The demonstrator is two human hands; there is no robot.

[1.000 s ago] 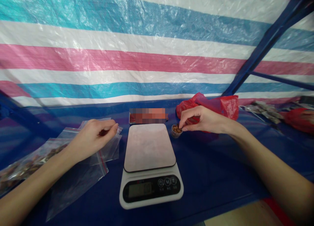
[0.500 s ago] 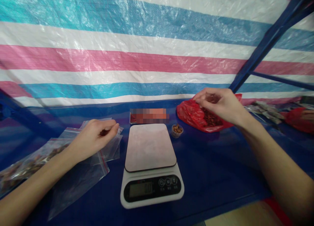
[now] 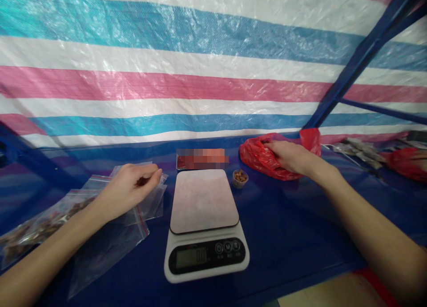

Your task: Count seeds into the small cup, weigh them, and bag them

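My right hand [image 3: 286, 156] reaches into a red plastic bag [image 3: 253, 153], its fingertips hidden among the folds; whether they grip anything is out of sight. My left hand [image 3: 133, 187] rests loosely curled, thumb against the fingers, on clear zip bags [image 3: 113, 249], with nothing visible in it. Between the hands stands a white kitchen scale [image 3: 204, 202] with a bare platform and a display reading 0.0. A small clear cup [image 3: 239, 179] of brown nut-like pieces sits beside the scale's upper right corner.
Filled zip bags [image 3: 43, 227] lie at the left under my forearm. Behind the scale is a small flat item [image 3: 202, 159], blurred out. Grey packets [image 3: 358, 151] and another red bag [image 3: 405, 165] are at the far right. A striped tarp [image 3: 200, 85] and blue frame bar [image 3: 353, 71] bound the blue table.
My right hand has gone down from above the red bag into it, and the dark red contents seen before are now covered. My left hand stays put.
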